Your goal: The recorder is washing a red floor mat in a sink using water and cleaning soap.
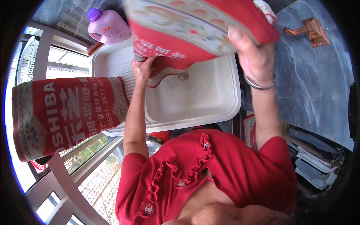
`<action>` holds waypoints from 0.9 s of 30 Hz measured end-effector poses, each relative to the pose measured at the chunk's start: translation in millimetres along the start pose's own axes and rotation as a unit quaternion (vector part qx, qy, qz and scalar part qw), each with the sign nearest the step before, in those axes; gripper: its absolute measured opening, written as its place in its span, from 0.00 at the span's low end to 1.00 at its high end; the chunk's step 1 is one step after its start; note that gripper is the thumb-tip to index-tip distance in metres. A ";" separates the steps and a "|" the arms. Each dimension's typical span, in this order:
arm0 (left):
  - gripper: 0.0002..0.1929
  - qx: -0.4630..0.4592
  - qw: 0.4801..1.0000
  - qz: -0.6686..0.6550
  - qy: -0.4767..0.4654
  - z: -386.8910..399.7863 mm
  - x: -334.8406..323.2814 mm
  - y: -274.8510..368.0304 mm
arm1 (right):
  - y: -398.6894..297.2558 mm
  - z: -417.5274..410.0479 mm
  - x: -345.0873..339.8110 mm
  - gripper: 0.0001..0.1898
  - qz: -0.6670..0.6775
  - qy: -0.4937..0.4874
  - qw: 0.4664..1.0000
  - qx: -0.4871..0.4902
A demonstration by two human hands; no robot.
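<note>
A red mat with a pale floral border (180, 28) is held up over a white laundry sink (191, 98). My left hand (143, 67) grips its lower left part, above the sink's ribbed washboard. My right hand (254, 53), slightly blurred and wearing a bracelet, holds the mat's right edge higher up, thumb on the near face. Part of the mat hangs in folds into the basin, beside the drain (184, 75). Another red mat with a floral border and white lettering (70, 112) lies over the sink's left rim, near the window.
A pink detergent bottle with a purple cap (108, 26) stands behind the sink's back left corner, close to a red brush (94, 47). A copper-coloured fixture (313, 31) is on the grey marbled surface at right. Stacked items (315, 163) lie low at right. Window frames (60, 171) border the left.
</note>
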State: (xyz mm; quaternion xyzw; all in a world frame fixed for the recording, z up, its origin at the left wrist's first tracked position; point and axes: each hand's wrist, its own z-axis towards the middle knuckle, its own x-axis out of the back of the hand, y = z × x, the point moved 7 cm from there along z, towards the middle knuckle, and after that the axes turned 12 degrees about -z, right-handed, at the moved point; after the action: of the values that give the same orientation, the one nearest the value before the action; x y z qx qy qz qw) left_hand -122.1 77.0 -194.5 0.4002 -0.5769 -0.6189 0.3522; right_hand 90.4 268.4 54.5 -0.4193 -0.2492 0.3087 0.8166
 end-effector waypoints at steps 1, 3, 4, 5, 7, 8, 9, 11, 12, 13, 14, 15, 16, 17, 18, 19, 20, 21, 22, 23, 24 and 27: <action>0.15 0.023 0.999 0.036 -0.004 7.2 3.5 -4.8 | -8.4 -0.9 -2.2 0.18 -0.075 -0.048 0.994 0.059; 0.19 -0.022 0.997 0.060 -0.032 23.1 3.3 -20.4 | 8.9 -21.5 7.5 0.17 -0.103 -0.066 0.992 -0.004; 0.21 0.036 0.987 0.139 -0.072 26.4 -4.5 -33.2 | 24.7 -34.7 11.7 0.16 -0.131 -0.080 0.986 -0.067; 0.24 0.093 0.966 0.216 -0.111 28.1 -10.6 -47.1 | 31.3 -43.0 14.0 0.16 -0.133 -0.083 0.985 -0.067; 0.30 0.054 0.965 0.220 -0.135 33.9 -29.1 -57.3 | 51.9 -56.7 23.5 0.14 -0.185 -0.045 0.975 -0.118; 0.33 0.052 0.942 0.280 -0.178 37.3 -42.5 -65.6 | 63.4 -62.3 22.9 0.14 -0.185 -0.050 0.975 -0.117; 0.36 0.051 0.913 0.341 -0.217 41.2 -51.0 -76.5 | 76.6 -67.5 25.0 0.14 -0.214 -0.027 0.971 -0.104; 0.40 0.132 0.889 0.342 -0.275 49.2 -62.9 -110.1 | 94.9 -75.3 25.4 0.14 -0.268 -0.009 0.957 -0.114; 0.40 0.101 0.871 0.394 -0.275 53.5 -69.1 -127.8 | 111.1 -82.4 21.2 0.15 -0.262 -0.026 0.956 -0.127; 0.40 0.072 0.850 0.444 -0.275 55.5 -74.9 -143.0 | 130.9 -93.2 17.2 0.16 -0.256 -0.043 0.955 -0.140; 0.35 0.113 0.836 0.462 -0.272 56.4 -75.1 -160.2 | 150.1 -107.0 10.4 0.16 -0.258 -0.042 0.950 -0.169; 0.35 0.117 0.839 0.462 -0.264 55.8 -67.2 -178.6 | 172.9 -121.5 -0.9 0.17 -0.256 -0.044 0.946 -0.195; 0.33 0.078 0.844 0.483 -0.221 56.3 -52.4 -193.0 | 202.4 -138.9 -10.5 0.17 -0.255 -0.039 0.949 -0.183; 0.31 0.039 0.845 0.501 -0.182 54.9 -46.3 -198.7 | 230.4 -155.5 -17.3 0.18 -0.259 -0.030 0.950 -0.174; 0.31 0.065 0.841 0.513 -0.162 49.1 -49.8 -196.5 | 253.9 -165.0 -23.7 0.19 -0.289 -0.040 0.944 -0.152; 0.31 0.070 0.840 0.514 -0.161 33.2 -47.0 -202.6 | 262.7 -163.5 -37.8 0.21 -0.313 -0.056 0.939 -0.128; 0.33 -0.003 0.817 0.557 -0.149 16.7 -49.6 -200.9 | 269.0 -162.9 -46.7 0.24 -0.335 -0.082 0.933 -0.103; 0.36 -0.076 0.787 0.598 -0.132 9.2 -51.1 -196.1 | 271.1 -157.4 -55.8 0.25 -0.336 -0.085 0.935 -0.077; 0.36 -0.070 0.787 0.600 -0.128 5.3 -49.1 -199.0 | 272.2 -151.9 -59.2 0.24 -0.323 -0.078 0.941 -0.071; 0.37 -0.055 0.777 0.609 -0.149 2.3 -49.9 -205.5 | 274.0 -146.9 -61.0 0.24 -0.310 -0.070 0.946 -0.064; 0.39 -0.040 0.767 0.618 -0.166 1.5 -48.5 -211.5 | 281.1 -143.9 -57.5 0.26 -0.298 -0.062 0.950 -0.071; 0.40 -0.057 0.786 0.594 -0.161 -2.2 -33.5 -235.4 | 303.4 -142.0 -38.0 0.23 -0.277 -0.054 0.950 -0.137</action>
State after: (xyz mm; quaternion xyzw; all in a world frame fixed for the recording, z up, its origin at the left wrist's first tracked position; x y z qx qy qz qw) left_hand -99.6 126.5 -426.1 -0.1483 -0.7126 -0.3745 0.5745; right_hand 69.3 304.8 -280.0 -0.4243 -0.4388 0.0555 0.7902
